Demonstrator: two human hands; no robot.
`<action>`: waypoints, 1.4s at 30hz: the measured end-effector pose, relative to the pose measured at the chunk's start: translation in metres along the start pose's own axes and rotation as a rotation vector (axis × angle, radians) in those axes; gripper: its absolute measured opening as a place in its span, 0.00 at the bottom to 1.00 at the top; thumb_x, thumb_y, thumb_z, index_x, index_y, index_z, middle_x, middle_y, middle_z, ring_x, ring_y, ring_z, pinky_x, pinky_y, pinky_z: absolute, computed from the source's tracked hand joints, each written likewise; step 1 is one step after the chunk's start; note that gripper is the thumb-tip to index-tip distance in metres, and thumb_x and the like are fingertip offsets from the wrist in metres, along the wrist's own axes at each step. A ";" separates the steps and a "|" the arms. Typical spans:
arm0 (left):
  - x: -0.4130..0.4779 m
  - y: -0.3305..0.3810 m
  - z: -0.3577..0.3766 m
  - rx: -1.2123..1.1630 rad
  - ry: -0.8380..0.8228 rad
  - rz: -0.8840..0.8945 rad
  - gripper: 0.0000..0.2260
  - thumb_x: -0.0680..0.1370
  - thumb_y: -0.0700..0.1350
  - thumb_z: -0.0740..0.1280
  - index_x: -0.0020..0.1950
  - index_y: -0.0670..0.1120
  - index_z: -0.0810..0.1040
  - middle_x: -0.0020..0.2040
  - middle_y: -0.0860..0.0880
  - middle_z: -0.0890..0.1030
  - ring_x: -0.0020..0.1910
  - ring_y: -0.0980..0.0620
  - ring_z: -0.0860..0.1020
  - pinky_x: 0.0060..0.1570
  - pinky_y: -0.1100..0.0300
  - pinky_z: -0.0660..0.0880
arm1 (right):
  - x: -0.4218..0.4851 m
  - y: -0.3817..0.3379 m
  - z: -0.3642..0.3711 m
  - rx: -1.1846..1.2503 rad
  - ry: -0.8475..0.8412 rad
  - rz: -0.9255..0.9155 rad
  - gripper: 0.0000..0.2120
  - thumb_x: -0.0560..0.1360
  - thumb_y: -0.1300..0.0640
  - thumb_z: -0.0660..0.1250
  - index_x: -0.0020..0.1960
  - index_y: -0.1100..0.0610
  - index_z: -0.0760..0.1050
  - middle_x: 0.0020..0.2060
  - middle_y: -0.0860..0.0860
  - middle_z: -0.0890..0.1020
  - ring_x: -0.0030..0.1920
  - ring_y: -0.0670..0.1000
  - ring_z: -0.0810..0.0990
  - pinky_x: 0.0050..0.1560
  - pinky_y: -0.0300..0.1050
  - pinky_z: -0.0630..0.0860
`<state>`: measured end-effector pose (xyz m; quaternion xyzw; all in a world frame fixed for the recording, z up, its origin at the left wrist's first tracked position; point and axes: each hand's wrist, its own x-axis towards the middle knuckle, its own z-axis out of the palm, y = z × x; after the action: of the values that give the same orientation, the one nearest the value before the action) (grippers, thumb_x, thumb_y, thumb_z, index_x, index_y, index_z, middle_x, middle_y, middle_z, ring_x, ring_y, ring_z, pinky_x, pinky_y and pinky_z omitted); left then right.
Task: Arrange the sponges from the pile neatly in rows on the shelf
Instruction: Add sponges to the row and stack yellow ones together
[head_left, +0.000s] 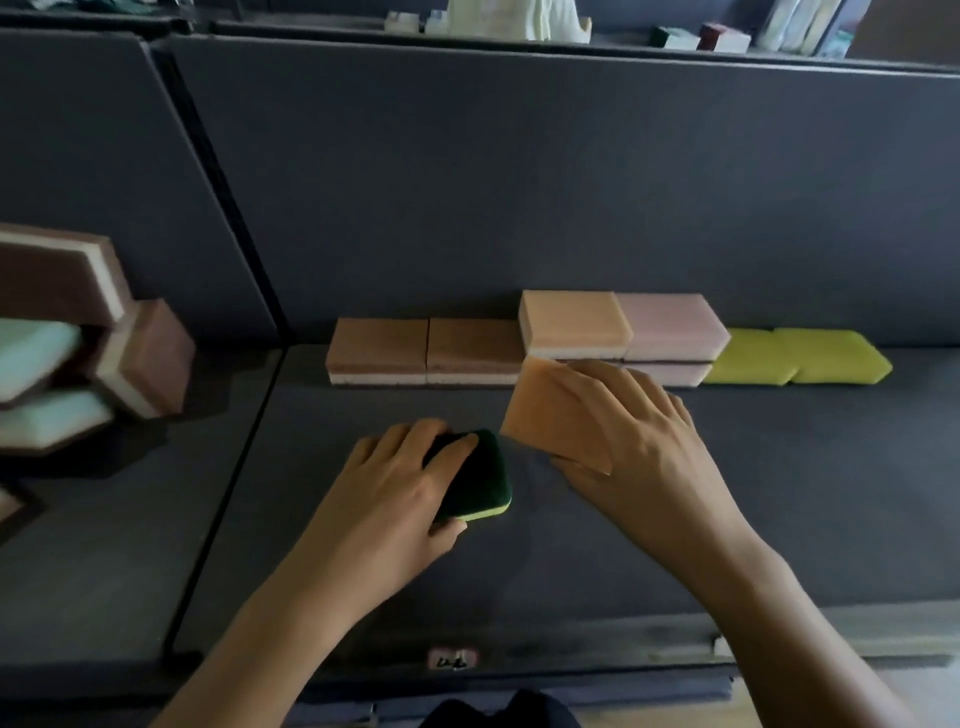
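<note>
Shelf (779, 493): row (475, 348) of sponges along the back wall. Left hand (395, 483) grips green sponge (475, 475), in front of row. Right hand (634, 431) holds orange sponge (550, 415), tilted, just before row's middle. Pile (78, 338): left of row.

The dark grey shelf (779, 493) looks matt, cloth-like. The orange rectangular foam sponge (543, 413) is finely porous (matt too); the dark green scouring-topped sponge (478, 480) looks rougher.
</note>
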<state>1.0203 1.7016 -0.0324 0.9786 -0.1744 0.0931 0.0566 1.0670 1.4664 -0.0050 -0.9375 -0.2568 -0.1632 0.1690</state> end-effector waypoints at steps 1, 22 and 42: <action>0.001 0.000 0.001 -0.008 0.000 0.007 0.34 0.64 0.57 0.77 0.67 0.49 0.73 0.59 0.50 0.75 0.55 0.48 0.78 0.52 0.51 0.76 | 0.001 0.003 -0.001 0.002 0.005 -0.007 0.35 0.68 0.51 0.76 0.72 0.48 0.66 0.67 0.46 0.72 0.65 0.54 0.71 0.59 0.54 0.71; 0.043 0.000 -0.028 -0.190 0.143 -0.086 0.35 0.72 0.49 0.74 0.75 0.46 0.64 0.71 0.54 0.67 0.62 0.51 0.75 0.52 0.56 0.76 | 0.031 0.002 -0.001 0.128 -0.163 -0.119 0.30 0.74 0.48 0.71 0.72 0.54 0.65 0.69 0.50 0.71 0.70 0.51 0.68 0.66 0.47 0.71; 0.073 -0.024 -0.043 -0.069 0.171 -0.016 0.28 0.71 0.53 0.74 0.69 0.48 0.74 0.68 0.52 0.73 0.64 0.49 0.73 0.58 0.47 0.74 | 0.072 0.040 0.011 -0.026 -0.055 -0.065 0.34 0.69 0.52 0.78 0.71 0.56 0.70 0.70 0.54 0.72 0.71 0.58 0.69 0.66 0.57 0.71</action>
<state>1.0895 1.7057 0.0223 0.9660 -0.1640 0.1696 0.1058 1.1495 1.4694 0.0039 -0.9349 -0.2895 -0.1460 0.1444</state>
